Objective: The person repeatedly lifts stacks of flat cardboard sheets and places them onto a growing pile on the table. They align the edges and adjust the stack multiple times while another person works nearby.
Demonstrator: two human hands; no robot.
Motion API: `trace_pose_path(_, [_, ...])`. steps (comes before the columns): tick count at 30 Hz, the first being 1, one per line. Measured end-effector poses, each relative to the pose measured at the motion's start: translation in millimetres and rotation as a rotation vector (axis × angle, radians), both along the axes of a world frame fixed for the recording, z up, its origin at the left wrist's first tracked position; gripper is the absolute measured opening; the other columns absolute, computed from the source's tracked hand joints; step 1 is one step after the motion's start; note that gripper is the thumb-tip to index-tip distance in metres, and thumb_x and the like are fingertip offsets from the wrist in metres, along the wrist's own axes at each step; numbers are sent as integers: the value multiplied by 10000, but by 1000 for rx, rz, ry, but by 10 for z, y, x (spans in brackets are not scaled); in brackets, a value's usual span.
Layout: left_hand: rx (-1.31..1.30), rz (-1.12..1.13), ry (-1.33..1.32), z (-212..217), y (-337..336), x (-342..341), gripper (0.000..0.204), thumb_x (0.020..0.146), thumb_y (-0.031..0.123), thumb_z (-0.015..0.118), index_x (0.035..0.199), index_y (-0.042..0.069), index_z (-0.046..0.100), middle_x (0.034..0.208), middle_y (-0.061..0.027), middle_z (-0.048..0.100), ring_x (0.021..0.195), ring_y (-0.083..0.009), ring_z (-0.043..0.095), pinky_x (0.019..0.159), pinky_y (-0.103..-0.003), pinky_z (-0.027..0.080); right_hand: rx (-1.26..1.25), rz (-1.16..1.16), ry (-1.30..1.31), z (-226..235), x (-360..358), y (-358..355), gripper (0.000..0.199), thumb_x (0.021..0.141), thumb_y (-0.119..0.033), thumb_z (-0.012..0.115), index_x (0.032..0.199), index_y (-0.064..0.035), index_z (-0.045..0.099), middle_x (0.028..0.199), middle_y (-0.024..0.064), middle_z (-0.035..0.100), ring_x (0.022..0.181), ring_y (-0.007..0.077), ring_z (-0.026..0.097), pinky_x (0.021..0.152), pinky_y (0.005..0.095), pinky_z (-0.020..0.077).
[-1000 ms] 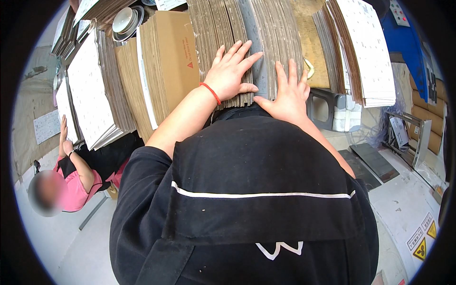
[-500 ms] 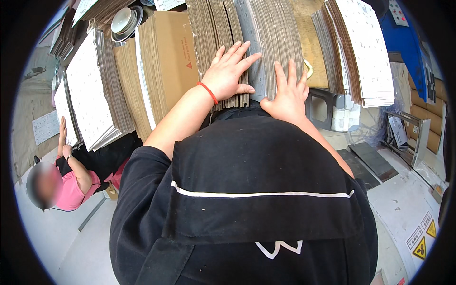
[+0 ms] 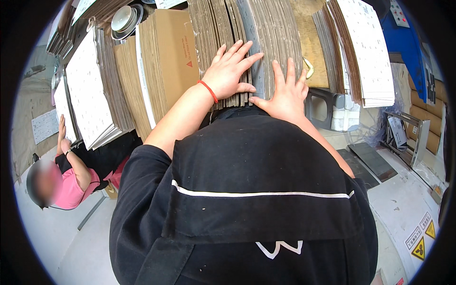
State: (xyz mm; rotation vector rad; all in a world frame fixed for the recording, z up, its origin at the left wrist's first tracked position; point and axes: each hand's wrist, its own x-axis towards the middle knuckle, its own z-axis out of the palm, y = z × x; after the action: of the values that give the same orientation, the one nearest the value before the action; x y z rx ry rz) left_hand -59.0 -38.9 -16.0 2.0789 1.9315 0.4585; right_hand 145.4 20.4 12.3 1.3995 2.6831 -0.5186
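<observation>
My left hand (image 3: 229,71), with a red cord at the wrist, lies with fingers spread on the edges of a stack of brown cardboard sheets (image 3: 216,35). Its fingertips reach over the gap toward a neighbouring stack of grey-faced cardboard (image 3: 278,33). On that stack's near part rests my right hand (image 3: 286,92), fingers also spread, its thumb pointing left close to my left thumb. Neither hand grips anything. Parts of the sheets under my palms are hidden.
Left stand a plain brown cardboard stack (image 3: 173,52) and white-faced sheets (image 3: 88,85); metal bowls (image 3: 123,19) sit behind. Right are more white-faced sheets (image 3: 365,52), a grey plastic stool (image 3: 319,108) and a blue machine (image 3: 403,38). A person in pink (image 3: 78,185) works at far left.
My right hand has slid slightly left, its thumb now nearer my left thumb. My left hand has barely moved. The cardboard under my hands has shifted slightly.
</observation>
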Motion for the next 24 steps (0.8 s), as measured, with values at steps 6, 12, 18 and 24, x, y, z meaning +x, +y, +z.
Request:
trace_pose_path(6, [-16,-5,-10,25,-7,-21,973,733,492,847,1563,276,385,1668,-113,275,1547,-324,240,1249,-568,176,-9,-4,27,4,4,4,1164,672,-566,866,1606,-198,277,1680,196,108,1501,572,77,1165,711,168])
trace_pose_path(12, [3,20,-41,28,1,-14,1025,699,492,871,1565,259,376,1660,-119,287,1537,-324,265,1246,-551,206,0,-9,69,8,17,-15,1066,693,-373,832,1600,-205,297,1675,206,128,1507,565,71,1168,696,175])
trace_pose_path(18, [34,40,-59,22,23,-13,1040,681,499,878,1558,237,384,1646,-119,314,1528,-304,290,1242,-543,225,25,17,37,-30,13,-23,1089,703,-475,840,1603,-200,292,1682,204,115,1526,529,41,1150,734,170])
trace_pose_path(24, [25,37,-36,19,20,5,1031,690,509,868,1561,247,383,1650,-114,309,1534,-299,278,1246,-539,216,19,20,14,-7,-28,-43,1164,683,-597,855,1611,-201,275,1683,191,113,1532,515,42,1141,745,186])
